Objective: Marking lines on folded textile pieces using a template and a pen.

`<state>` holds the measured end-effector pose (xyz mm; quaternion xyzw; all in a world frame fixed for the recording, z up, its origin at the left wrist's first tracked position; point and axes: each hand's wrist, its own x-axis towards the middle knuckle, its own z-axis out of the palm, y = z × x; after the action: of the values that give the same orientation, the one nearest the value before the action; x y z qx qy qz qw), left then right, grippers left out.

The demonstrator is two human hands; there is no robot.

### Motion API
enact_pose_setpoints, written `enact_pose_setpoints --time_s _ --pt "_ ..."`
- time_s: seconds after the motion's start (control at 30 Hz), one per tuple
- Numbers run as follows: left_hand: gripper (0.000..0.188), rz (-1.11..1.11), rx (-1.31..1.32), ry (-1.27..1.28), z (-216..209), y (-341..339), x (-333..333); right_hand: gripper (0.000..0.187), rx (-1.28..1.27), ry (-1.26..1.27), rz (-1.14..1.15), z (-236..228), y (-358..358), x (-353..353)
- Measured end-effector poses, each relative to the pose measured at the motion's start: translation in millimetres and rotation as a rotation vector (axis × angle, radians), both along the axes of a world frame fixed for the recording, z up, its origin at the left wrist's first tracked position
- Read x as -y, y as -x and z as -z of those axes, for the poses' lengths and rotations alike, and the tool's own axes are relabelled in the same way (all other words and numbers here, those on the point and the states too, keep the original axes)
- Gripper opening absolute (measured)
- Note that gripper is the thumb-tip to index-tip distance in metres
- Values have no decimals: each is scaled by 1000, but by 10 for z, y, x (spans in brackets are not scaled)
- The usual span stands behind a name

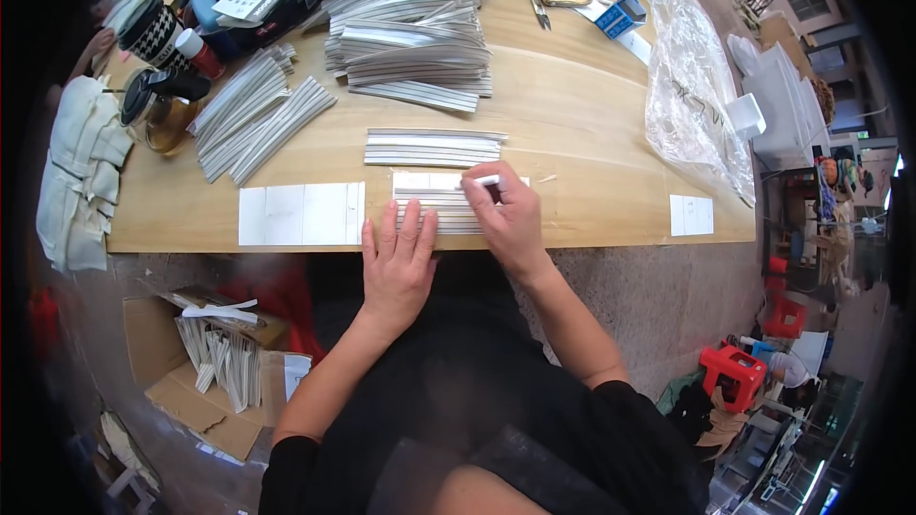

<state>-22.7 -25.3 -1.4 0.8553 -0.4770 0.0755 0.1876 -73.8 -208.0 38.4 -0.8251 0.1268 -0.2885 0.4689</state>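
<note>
Left hand: (397,272) lay palm down at the near edge, its fingers extended, slightly spread and grasping nothing; the tips pressed on the left ends of the strips, apparently to keep them from sliding.
Right hand: (515,227) had its fingers closed around a white pen-like tool (487,180), gripped low and tilted, probably for control; whether its tip touched anything could not be told.
Strips under the hands: (450,204) lay side by side, lengthwise across the person's front, between the 2 hands, likely so that both could reach them easily.
White sheet beneath: (429,178) showed along the strips' far side, perhaps serving as a guide for lining them up.
Lined paper: (301,215) lay flat to the left at the surface's (582,148) near edge, apart from the hands, seemingly out of the way.
Spare row: (436,147) sat just beyond the sheet, parallel to the strips in front, presumably within easy reach.
Slanted bundles: (282,129) 2 groups rested farther left, beside a glass jar (168,126).
Large pile: (410,43) was heaped toward the back, probably as stock kept off the working spot.
Blue box: (622,16) stood far right of the pile.
</note>
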Motion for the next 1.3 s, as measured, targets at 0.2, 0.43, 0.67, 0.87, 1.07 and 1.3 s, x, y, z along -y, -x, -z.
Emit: enact_pose_setpoints --time_s 0.2,0.43,0.67,0.87,1.07,1.3 --pt "65 16 33 18 14 1 13 11 -91 118 -40 160 -29 -160" --pt "61 2 32 16 -4 -17 4 12 -101 122 -48 186 -89 -179" --pt "62 2 41 20 -8 -7 12 11 -66 225 -35 176 -145 -216" --pt "40 27 -17 172 -207 -130 113 19 -183 -687 98 67 -213 88" --pt "15 69 -78 232 -227 -409 205 15 -115 -636 124 325 26 -36" --pt "18 -361 104 175 -136 -1476 -755 10 -31 -604 103 140 476 92"
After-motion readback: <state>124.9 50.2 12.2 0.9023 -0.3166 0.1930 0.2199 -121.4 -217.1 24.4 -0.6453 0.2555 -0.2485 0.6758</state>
